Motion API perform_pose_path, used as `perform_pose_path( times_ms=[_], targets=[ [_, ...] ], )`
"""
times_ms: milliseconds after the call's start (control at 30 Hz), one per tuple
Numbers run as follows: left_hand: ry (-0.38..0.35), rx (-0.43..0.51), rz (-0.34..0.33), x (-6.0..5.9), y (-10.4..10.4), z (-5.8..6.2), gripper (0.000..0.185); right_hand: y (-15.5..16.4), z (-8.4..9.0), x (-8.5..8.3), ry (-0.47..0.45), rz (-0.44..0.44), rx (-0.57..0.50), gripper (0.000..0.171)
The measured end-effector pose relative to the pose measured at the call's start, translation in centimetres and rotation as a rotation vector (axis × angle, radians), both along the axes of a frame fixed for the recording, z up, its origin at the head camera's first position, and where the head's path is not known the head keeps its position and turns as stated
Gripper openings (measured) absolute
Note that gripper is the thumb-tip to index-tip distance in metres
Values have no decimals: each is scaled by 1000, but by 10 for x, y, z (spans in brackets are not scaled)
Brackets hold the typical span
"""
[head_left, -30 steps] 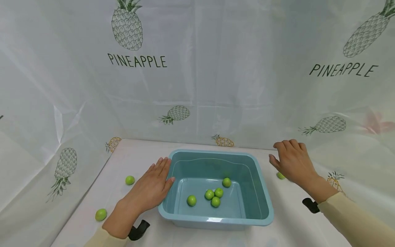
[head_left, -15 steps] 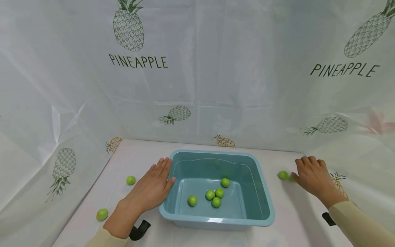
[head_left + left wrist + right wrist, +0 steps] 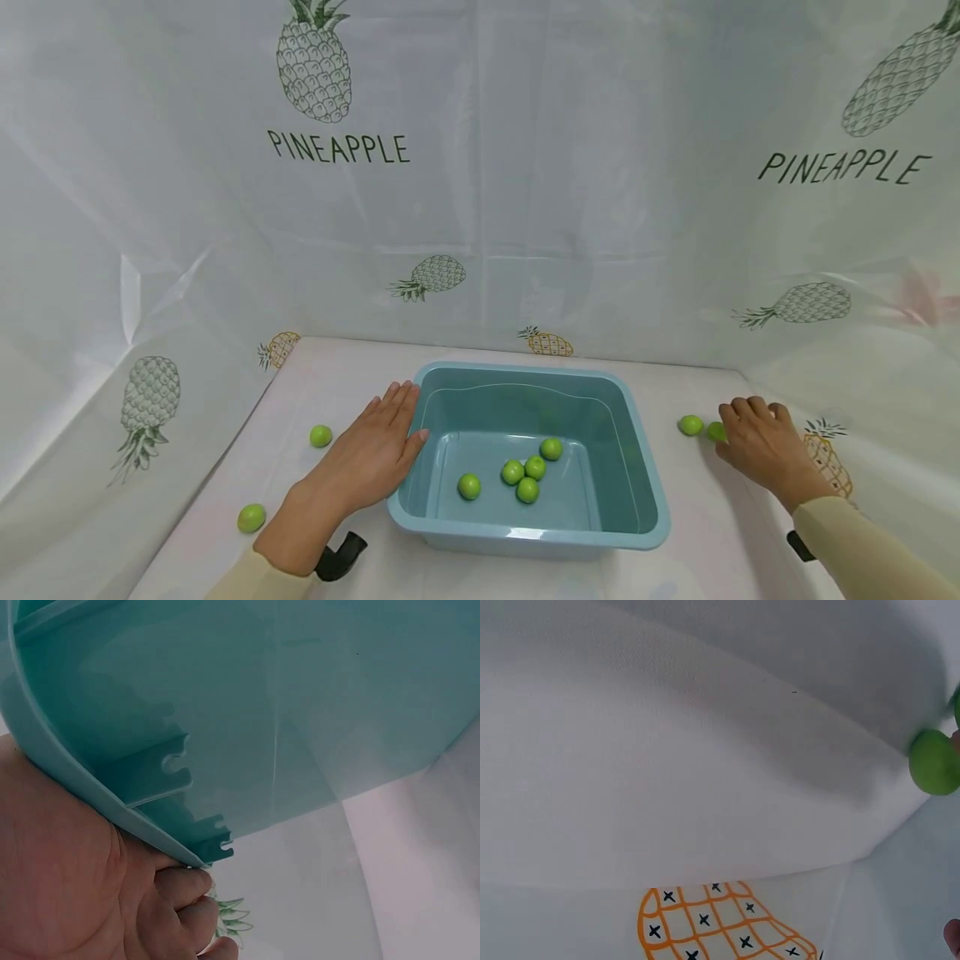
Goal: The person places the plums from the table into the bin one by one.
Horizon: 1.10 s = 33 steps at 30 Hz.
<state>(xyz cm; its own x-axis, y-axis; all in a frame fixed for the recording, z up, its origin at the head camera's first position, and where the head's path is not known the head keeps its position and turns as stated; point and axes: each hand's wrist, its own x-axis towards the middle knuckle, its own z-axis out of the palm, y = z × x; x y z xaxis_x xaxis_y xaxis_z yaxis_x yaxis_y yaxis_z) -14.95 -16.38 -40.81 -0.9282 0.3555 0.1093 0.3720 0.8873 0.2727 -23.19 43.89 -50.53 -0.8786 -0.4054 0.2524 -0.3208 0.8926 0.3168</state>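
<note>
A blue plastic basin (image 3: 643,479) stands in the middle of the white table and holds several small green fruits (image 3: 527,489). My left hand (image 3: 375,450) lies flat against the basin's left outer wall, fingers straight, thumb at the rim. The left wrist view shows that wall (image 3: 300,712) close up, with my fingers (image 3: 184,889) under the rim. My right hand (image 3: 753,437) rests on the table to the right of the basin. Its fingers are curled at a green fruit (image 3: 716,431) that they half hide. The right wrist view shows this fruit (image 3: 934,761) at the frame's right edge.
Another green fruit (image 3: 691,425) lies just left of the right hand. Two more lie left of the basin, one farther back (image 3: 321,435) and one nearer (image 3: 251,517). A pineapple-print sheet (image 3: 480,208) walls in the table at the back and both sides.
My right hand has moved from the back right corner down to the table at the right, onto a green fruit. The left hand and the basin have stayed still.
</note>
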Motion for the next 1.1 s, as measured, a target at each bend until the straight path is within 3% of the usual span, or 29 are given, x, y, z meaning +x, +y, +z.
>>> perform_pose_path(
  times_ms=[500,867,1100],
  targets=[
    [-7,-2,-5,1,0,2,71,1,-17,-2,-1,-29,64,50],
    [-9,-11,-5,0,0,1,71,3,-23,-3,12,-24,33,46],
    [1,-23,-4,0,0,1,71,6,-23,-5,-10,-70,-8,46]
  ],
)
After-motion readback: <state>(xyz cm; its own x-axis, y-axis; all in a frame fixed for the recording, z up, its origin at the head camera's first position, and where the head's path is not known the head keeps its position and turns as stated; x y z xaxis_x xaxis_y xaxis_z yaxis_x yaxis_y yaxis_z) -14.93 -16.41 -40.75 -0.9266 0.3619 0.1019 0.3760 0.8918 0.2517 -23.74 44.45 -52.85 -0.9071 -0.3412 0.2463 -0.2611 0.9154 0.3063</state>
